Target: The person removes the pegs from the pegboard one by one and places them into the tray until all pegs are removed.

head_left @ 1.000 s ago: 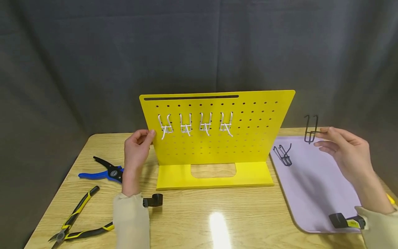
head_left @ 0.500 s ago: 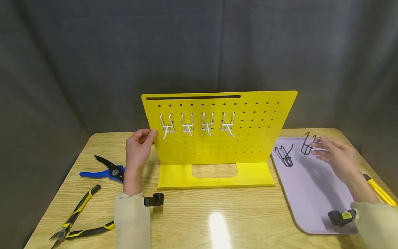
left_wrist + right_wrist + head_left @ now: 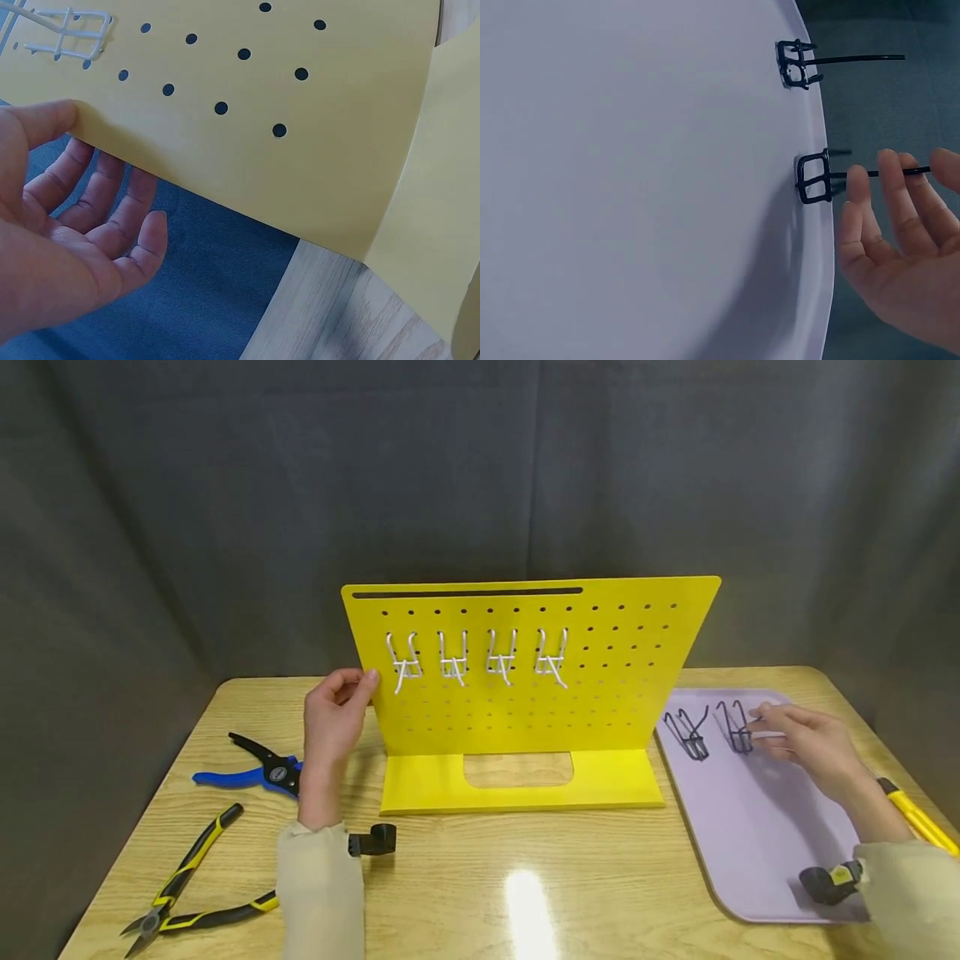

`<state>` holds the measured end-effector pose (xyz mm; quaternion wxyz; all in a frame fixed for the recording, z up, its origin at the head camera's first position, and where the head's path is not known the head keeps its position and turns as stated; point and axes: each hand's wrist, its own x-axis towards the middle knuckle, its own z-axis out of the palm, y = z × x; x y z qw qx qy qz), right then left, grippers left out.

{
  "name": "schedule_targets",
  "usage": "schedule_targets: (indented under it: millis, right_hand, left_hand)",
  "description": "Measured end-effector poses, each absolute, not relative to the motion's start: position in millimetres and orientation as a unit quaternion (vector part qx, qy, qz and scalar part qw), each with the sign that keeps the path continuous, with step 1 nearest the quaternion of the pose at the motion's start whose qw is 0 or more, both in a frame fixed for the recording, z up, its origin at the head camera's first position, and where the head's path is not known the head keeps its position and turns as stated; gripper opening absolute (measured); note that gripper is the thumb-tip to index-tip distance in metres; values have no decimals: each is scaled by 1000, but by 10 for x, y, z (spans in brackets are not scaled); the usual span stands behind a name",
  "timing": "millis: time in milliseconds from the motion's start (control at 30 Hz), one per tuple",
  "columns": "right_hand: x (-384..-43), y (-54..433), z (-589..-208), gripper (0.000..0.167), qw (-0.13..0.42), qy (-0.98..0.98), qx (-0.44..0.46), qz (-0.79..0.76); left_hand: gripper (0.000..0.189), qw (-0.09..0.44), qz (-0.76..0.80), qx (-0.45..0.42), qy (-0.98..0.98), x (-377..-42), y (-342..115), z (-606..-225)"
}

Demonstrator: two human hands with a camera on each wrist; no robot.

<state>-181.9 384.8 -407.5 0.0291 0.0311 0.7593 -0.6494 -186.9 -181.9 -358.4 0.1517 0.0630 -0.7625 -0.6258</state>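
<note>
My left hand (image 3: 335, 718) pinches the left edge of a yellow pegboard (image 3: 495, 735), thumb on the front face and fingers behind, as the left wrist view shows. Across the board hang several white wire hooks (image 3: 452, 667) in a row. At the far right, my right hand (image 3: 813, 747) holds a black wire hook (image 3: 733, 737) by its prong, between thumb and fingers. That hook's frame (image 3: 814, 178) sits at the edge of the lilac tray (image 3: 757, 827). Just left of it, a second black wire hook (image 3: 686, 739) lies on the tray, prong pointing up.
Blue-and-black pliers (image 3: 258, 772) lie left of the board, partly behind my left wrist. Nearer the front are yellow-and-black cutting pliers (image 3: 176, 881) with spread handles. A yellow-handled tool (image 3: 922, 818) lies right of the tray. A dark curtain (image 3: 480, 485) hangs behind the table.
My right hand has lowered the black wire hook from above the tray's back edge down to the tray, beside the other one. My left hand has stayed on the board's edge.
</note>
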Motion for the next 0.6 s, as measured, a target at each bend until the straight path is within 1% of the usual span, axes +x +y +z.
schedule_targets:
  millis: [400, 600]
  right_hand:
    - [-1865, 3875, -4100, 17, 39, 768, 38, -638]
    - [-1869, 3858, -4112, 9, 52, 773, 45, -631]
  left_hand:
    - [34, 152, -627, 61, -762, -1868, -1817, -3568]
    - [35, 141, -626, 69, -764, -1855, -1815, -3557]
